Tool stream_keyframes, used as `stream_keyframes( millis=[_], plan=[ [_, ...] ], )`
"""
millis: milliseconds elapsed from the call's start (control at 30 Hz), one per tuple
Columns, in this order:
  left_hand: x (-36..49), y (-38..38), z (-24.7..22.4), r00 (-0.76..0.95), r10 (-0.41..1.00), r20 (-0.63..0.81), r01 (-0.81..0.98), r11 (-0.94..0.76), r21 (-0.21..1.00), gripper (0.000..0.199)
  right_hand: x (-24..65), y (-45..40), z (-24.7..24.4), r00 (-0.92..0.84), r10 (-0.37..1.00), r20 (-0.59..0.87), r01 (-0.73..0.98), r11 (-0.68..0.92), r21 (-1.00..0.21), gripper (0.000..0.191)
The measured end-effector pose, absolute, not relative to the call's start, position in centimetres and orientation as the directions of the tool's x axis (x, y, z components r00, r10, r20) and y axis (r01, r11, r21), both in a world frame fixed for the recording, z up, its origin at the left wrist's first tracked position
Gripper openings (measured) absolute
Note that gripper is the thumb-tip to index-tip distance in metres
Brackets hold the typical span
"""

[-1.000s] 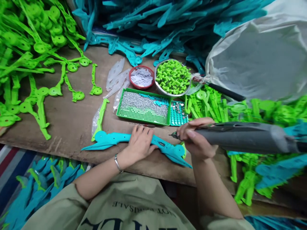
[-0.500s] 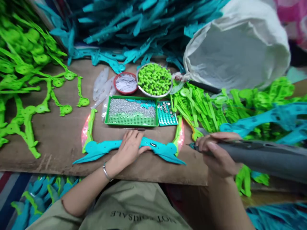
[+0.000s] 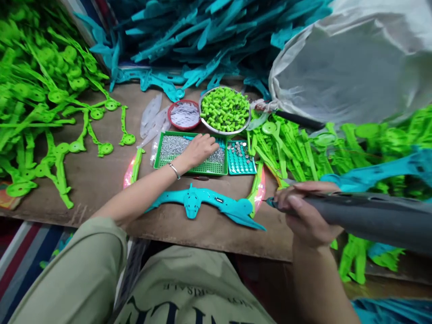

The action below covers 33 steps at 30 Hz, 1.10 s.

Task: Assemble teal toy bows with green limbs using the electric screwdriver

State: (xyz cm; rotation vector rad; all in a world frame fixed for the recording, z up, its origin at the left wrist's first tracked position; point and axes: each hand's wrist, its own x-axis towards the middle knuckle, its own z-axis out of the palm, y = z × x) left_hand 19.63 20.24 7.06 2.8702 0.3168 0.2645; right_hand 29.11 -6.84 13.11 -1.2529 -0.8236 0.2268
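Observation:
My left hand (image 3: 200,149) is over the green tray (image 3: 158,164) of small silvery screws (image 3: 173,147), its fingers bent and close together; what is at the fingertips is hidden. My right hand (image 3: 308,211) grips a dark grey electric screwdriver (image 3: 371,218), its thin bit pointing left. Below the tray lies a blue plastic bow-shaped toy (image 3: 191,202), face up. Green limbs with pink shiny panels stand at its ends, the left limb (image 3: 134,167) and the right limb (image 3: 258,191). My left forearm covers part of the toy's left side.
A small blue tray (image 3: 241,167) with round metal discs adjoins the screws. Behind are a red basket (image 3: 184,127) of white strips and a bowl (image 3: 232,132) of green pieces. Green parts (image 3: 43,85) heap at left, blue parts (image 3: 189,40) behind. A white sack (image 3: 280,67) stands back right.
My left hand has lifted off the blue toy and moved forward to the screw tray. My right hand still holds the screwdriver near the toy's right end. The view has shifted slightly.

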Motion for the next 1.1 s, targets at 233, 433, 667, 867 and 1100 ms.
stream_keyframes(
  millis=[233, 433, 667, 867, 1100],
  plan=[
    [17.2, 19.4, 8.4, 0.906, 0.351, 0.236, 0.179, -0.824, 0.537, 0.02, 29.1, -6.5, 12.5, 0.721, 0.562, 0.405, 0.254, 0.329, -0.91, 0.019],
    [12.3, 11.9, 9.5, 0.931, 0.339, 0.136, 0.093, -0.58, 0.809, 0.02, 28.8, -6.0, 12.2, 0.698, 0.592, 0.403, 0.237, 0.34, -0.91, 0.019],
    [11.7, 10.1, 6.9, 0.975, 0.206, 0.088, 0.043, -0.559, 0.828, 0.005, 28.5, -6.3, 11.9, 0.662, 0.642, 0.386, 0.236, 0.31, -0.921, 0.019],
    [11.4, 10.5, 6.7, 0.983, 0.122, 0.137, -0.034, -0.612, 0.79, 0.012, 28.5, -6.4, 11.8, 0.665, 0.647, 0.373, 0.237, 0.291, -0.927, 0.019],
    [11.3, 10.0, 6.2, 0.963, 0.242, 0.122, 0.061, -0.633, 0.771, 0.008, 28.4, -6.2, 11.7, 0.665, 0.65, 0.367, 0.24, 0.28, -0.93, 0.02]
  ],
)
